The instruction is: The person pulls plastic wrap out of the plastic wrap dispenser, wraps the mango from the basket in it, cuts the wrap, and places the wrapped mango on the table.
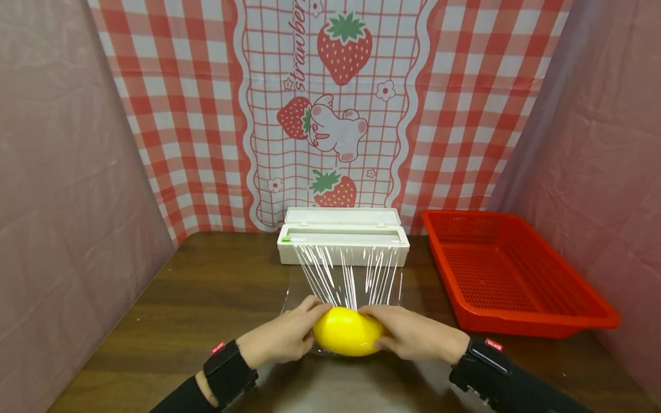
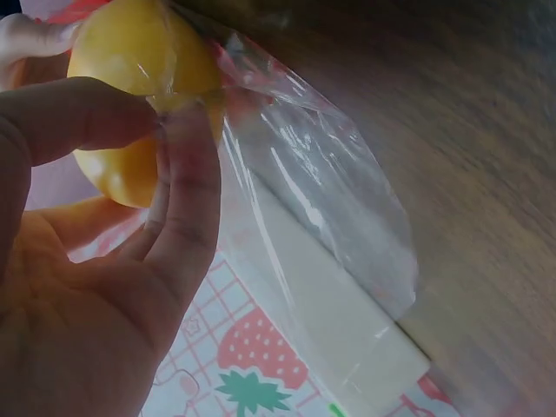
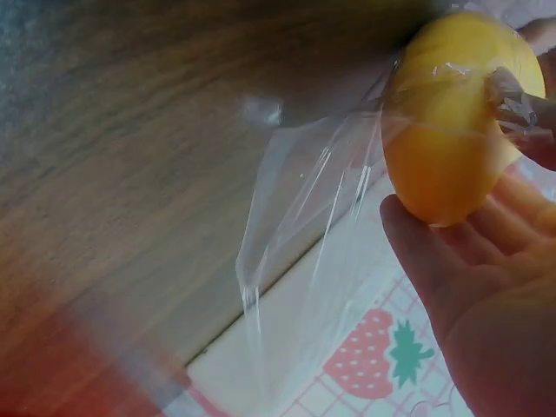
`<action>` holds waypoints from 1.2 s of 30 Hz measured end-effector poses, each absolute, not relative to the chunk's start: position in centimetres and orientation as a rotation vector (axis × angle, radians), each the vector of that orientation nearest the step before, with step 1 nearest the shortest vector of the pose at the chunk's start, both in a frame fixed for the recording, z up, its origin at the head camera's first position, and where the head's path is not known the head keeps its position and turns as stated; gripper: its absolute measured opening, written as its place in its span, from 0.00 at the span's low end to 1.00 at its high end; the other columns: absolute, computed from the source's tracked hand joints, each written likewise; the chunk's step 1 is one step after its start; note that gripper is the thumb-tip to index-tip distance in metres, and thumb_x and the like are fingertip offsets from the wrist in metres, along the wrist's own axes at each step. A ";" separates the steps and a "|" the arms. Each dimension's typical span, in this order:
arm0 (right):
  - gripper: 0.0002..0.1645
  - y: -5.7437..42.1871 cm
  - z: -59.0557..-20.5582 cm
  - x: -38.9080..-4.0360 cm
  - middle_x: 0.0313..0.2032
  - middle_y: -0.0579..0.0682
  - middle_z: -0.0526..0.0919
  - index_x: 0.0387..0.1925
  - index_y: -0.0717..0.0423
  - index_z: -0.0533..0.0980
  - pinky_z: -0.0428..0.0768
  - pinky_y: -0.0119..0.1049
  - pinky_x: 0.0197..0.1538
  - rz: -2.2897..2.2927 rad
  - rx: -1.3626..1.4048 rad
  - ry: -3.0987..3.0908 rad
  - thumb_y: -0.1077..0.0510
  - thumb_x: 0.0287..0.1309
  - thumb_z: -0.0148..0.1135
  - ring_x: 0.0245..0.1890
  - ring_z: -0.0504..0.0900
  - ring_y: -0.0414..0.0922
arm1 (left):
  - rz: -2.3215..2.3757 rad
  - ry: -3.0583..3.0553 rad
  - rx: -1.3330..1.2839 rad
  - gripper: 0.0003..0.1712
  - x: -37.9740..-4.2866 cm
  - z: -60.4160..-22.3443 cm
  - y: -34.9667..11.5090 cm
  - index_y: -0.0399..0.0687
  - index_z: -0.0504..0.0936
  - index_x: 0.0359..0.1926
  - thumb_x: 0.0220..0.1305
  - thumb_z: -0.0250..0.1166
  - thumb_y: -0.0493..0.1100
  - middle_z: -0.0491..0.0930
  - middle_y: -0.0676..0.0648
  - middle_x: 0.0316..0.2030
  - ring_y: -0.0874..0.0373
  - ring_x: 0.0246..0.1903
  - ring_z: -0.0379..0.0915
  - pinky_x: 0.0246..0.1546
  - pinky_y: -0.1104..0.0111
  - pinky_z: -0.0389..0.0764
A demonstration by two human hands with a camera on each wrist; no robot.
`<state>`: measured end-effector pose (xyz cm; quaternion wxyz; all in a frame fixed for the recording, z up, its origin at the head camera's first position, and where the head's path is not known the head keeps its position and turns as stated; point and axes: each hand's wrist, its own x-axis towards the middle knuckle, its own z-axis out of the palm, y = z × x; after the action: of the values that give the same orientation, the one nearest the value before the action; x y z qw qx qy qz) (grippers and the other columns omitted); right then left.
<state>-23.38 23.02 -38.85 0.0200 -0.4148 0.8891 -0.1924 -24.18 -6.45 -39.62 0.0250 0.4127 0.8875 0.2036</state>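
A smooth yellow oval fruit [image 1: 347, 331] lies between both hands above the near part of the table, with clear plastic wrap [image 1: 356, 281] around it. My left hand [image 1: 283, 335] is at its left end; in the left wrist view the thumb and a finger pinch the wrap against the fruit [image 2: 130, 52]. My right hand [image 1: 418, 332] holds the right end, its thumb [image 3: 508, 95] on the wrapped side and fingers [image 3: 404, 221] against the other. Stretched into shiny creases, the film runs back to a white wrap dispenser box [image 1: 343, 256].
The dispenser's lid [image 1: 342, 216] stands raised at the back, before a checked strawberry cloth [image 1: 191, 115]. A red plastic basket [image 1: 451, 287] occupies the right side of the wooden table [image 1: 206, 275]. Pink cloth [image 1: 67, 172] hangs on both sides.
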 end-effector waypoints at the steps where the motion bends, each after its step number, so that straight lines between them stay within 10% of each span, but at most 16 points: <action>1: 0.32 23.0 -38.8 -23.6 0.56 0.45 0.78 0.65 0.56 0.72 0.79 0.40 0.59 -0.613 -1.267 2.753 0.59 0.62 0.71 0.53 0.77 0.40 | 0.629 2.748 1.277 0.36 -24.3 -39.7 -6.4 0.38 0.66 0.72 0.63 0.64 0.30 0.69 0.45 0.59 0.57 0.45 0.74 0.48 0.61 0.81; 23: 0.28 24.3 -39.2 -27.9 0.57 0.51 0.84 0.67 0.58 0.75 0.79 0.42 0.58 -0.796 -1.010 2.573 0.58 0.67 0.65 0.51 0.79 0.40 | 0.548 2.745 1.204 0.26 -26.5 -37.8 -5.1 0.40 0.78 0.62 0.62 0.67 0.27 0.76 0.45 0.54 0.53 0.51 0.74 0.60 0.46 0.75; 36: 0.27 25.0 -39.6 -28.5 0.57 0.53 0.84 0.65 0.59 0.76 0.78 0.42 0.59 -0.872 -1.047 2.534 0.56 0.68 0.64 0.54 0.80 0.42 | 0.745 2.693 1.139 0.28 -27.8 -38.4 -5.3 0.38 0.80 0.62 0.61 0.57 0.24 0.76 0.47 0.46 0.54 0.45 0.71 0.52 0.63 0.78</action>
<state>-28.47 24.98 -39.62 0.1318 -0.3607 0.8730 -0.3005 -27.75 -5.34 -38.35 0.0621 0.3768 0.8907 0.2466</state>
